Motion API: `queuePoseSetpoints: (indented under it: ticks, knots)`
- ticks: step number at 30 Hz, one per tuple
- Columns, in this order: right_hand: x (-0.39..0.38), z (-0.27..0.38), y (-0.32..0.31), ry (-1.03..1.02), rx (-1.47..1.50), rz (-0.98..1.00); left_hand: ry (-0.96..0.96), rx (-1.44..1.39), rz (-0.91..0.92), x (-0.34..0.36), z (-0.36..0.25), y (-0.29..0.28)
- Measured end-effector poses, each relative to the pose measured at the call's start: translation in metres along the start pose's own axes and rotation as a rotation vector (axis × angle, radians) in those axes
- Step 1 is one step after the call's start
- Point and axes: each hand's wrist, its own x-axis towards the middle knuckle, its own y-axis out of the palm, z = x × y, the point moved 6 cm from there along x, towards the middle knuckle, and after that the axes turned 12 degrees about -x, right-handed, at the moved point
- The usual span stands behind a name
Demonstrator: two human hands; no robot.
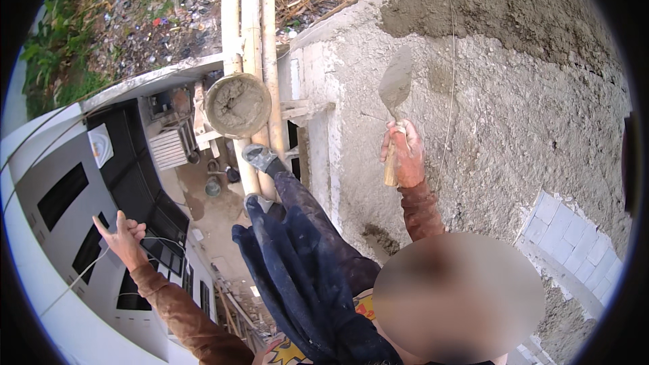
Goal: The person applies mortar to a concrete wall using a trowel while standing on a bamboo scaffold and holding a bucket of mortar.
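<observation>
My right hand (407, 155) is closed around the wooden handle of a pointed trowel (396, 81). Grey mortar coats the blade, which points away from me in front of the rough plastered wall (500, 142). Out at the left, in the air, my left hand (126, 238) has two fingers stretched apart and the others curled, with nothing plainly in it. A thin pale cord (80, 276) passes by that hand; whether it touches is unclear. A round bucket (262, 109) of wet mortar stands on the bamboo poles ahead of my feet.
My feet stand on narrow bamboo poles (251, 34), high above the ground (203, 196). A string (451, 88) runs along the wall. Darker fresh mortar (500, 17) covers its far part. Pale blocks (568, 233) lie at the right, and a white building (61, 230) stands left.
</observation>
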Motion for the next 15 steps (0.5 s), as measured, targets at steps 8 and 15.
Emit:
queuePoseSetpoints:
  ticks: [8, 15]
  knots:
    - [0.071, -0.102, 0.223, -0.331, -1.136, 0.452, -0.166, -0.211, -0.09, 0.068, 0.068, -0.002]
    - [0.156, -0.18, 0.39, -0.281, -1.331, 0.505, -0.246, -0.181, -0.039, 0.069, 0.124, -0.001]
